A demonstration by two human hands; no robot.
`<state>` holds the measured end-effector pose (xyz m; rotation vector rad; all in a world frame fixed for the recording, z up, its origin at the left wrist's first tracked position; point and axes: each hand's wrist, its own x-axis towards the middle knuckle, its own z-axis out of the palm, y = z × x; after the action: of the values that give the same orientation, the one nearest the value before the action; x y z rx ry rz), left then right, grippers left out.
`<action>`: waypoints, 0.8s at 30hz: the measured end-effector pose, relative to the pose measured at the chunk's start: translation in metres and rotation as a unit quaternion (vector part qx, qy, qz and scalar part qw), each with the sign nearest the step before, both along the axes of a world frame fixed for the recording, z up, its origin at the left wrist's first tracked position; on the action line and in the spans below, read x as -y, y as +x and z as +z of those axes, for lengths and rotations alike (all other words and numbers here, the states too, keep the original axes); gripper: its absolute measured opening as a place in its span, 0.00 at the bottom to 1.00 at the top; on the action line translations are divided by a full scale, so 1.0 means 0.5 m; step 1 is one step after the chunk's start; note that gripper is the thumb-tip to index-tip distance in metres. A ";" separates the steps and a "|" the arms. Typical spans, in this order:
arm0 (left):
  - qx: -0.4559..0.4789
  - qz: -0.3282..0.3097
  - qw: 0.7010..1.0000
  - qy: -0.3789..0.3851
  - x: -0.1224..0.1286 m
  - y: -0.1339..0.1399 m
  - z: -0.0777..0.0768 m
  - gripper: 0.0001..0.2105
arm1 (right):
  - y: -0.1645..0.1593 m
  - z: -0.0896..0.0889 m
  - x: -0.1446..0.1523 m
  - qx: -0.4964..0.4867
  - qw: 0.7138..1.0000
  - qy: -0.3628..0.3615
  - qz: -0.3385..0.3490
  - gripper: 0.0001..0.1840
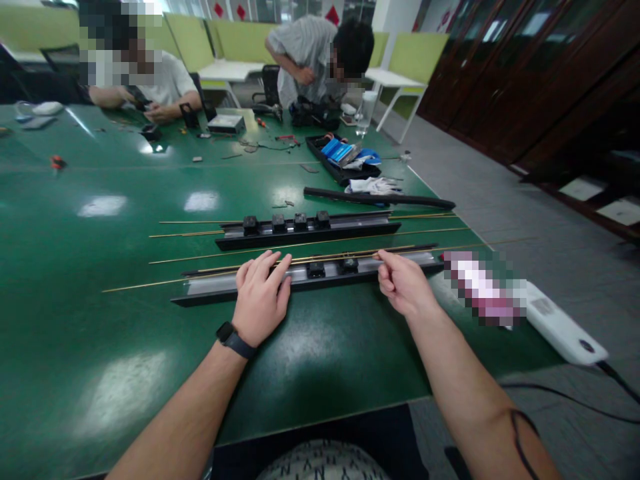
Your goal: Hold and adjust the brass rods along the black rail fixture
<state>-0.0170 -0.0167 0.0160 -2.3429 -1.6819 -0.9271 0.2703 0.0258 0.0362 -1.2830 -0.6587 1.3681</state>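
Note:
A long black channel (320, 279) with a pale inner strip lies across the green table in front of me. My left hand (261, 290), a dark watch on its wrist, rests over its left part with fingers stretched out. To the right, my right hand (404, 279) pinches a thin brass rod (330, 258) that runs along the top of the channel. Between the hands, a small black block (316, 269) and a second block (349, 265) sit in the channel. The left palm and fingers hide part of the channel.
Beyond lies another channel (305, 237) with several black blocks; more thin rods are around it. A black strip (380, 199), white gloves (373, 186) and a black tray (340, 175) are farther back. A white device (563, 323) sits at right. Two people work across the table.

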 end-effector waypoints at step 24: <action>-0.010 -0.002 1.000 0.005 0.000 -0.001 0.000 0.20 | -0.003 0.003 0.001 -0.002 1.000 -0.009 -0.001 0.08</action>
<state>-0.0174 -0.0165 0.0161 -2.3428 -1.6607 -0.9083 0.2686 0.0255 0.0376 -1.2946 -0.6441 1.3783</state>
